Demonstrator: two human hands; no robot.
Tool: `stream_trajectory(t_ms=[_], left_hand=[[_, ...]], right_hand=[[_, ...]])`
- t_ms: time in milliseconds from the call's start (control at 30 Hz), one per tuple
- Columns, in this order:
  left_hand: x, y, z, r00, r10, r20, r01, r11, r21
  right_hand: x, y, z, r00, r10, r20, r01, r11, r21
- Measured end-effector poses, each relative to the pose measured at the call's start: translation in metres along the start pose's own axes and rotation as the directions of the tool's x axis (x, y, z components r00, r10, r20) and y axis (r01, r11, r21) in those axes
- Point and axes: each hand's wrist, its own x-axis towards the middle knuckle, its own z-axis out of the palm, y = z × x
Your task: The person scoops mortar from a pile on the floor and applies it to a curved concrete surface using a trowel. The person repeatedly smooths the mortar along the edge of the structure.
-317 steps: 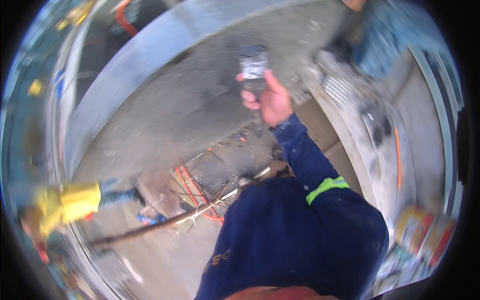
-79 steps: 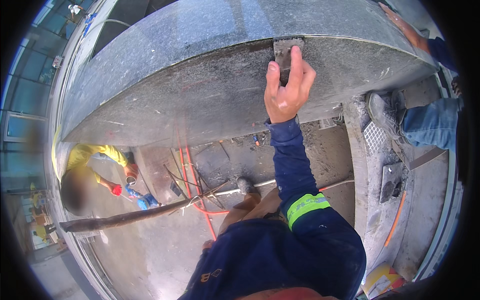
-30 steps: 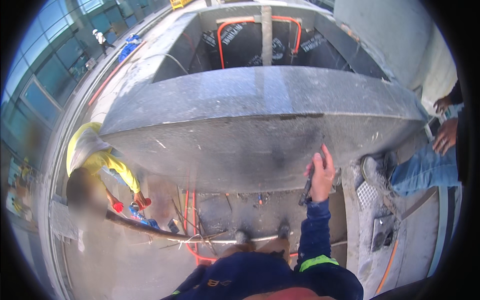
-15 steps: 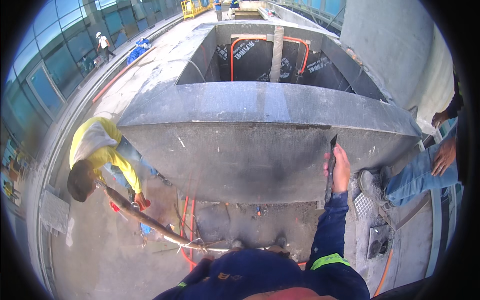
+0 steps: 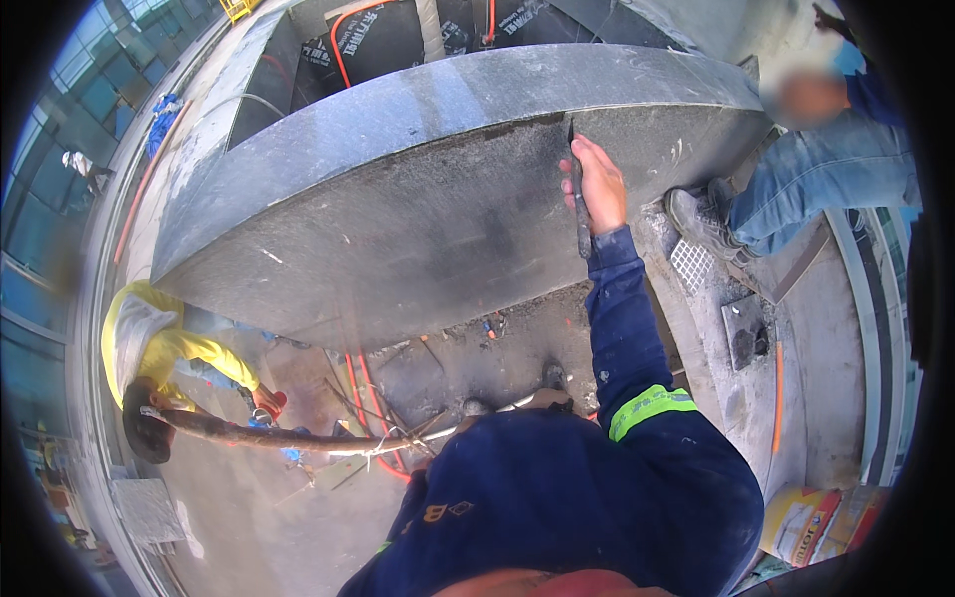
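My right hand is closed around a narrow dark putty knife, its blade pointing up. The tip is at the seam under the overhanging top slab of a grey stone-clad planter wall. A darker strip runs along that seam to the left of the blade. Low in the picture, beside my body, only a small part of my left hand shows, and its fingers are hidden. Near it lies the end of a long wooden pole; whether I touch it cannot be seen.
A person in a yellow top bends over at the left, holding a red-handled item. Another person in jeans is close on the right. Orange conduits and sticks lie near my feet. A paint bucket stands lower right.
My view has tipped downward and shifted, so the wall appears higher and slanted. My right hand keeps the putty knife at the seam. The person on the right has leaned into view.
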Motion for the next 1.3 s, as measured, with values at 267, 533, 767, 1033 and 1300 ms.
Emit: stream_trajectory(t_ms=[267, 533, 767, 1033, 1300], left_hand=[[-0.003, -0.001, 0.0, 1.0, -0.01, -0.027, 0.01, 1.0, 0.004], [-0.004, 0.006, -0.001, 0.999, -0.011, -0.048, 0.011, 1.0, 0.001], [-0.004, 0.002, 0.001, 0.997, -0.01, -0.073, 0.01, 1.0, -0.007], [-0.005, -0.001, 0.01, 0.994, -0.014, -0.105, 0.013, 1.0, -0.008], [-0.005, -0.002, 0.015, 0.989, -0.006, -0.146, 0.008, 1.0, 0.009]], right_hand=[[0.013, 0.001, 0.01, 0.999, -0.01, -0.03, 0.01, 1.0, -0.017], [0.007, 0.0, 0.019, 1.0, 0.011, -0.022, -0.012, 1.0, -0.013], [-0.003, 0.005, 0.035, 1.0, 0.006, 0.011, -0.005, 1.0, -0.009], [-0.016, 0.009, 0.053, 1.0, 0.01, 0.027, -0.01, 1.0, -0.015], [-0.022, 0.01, 0.06, 0.985, 0.007, 0.17, 0.004, 0.998, -0.061]])
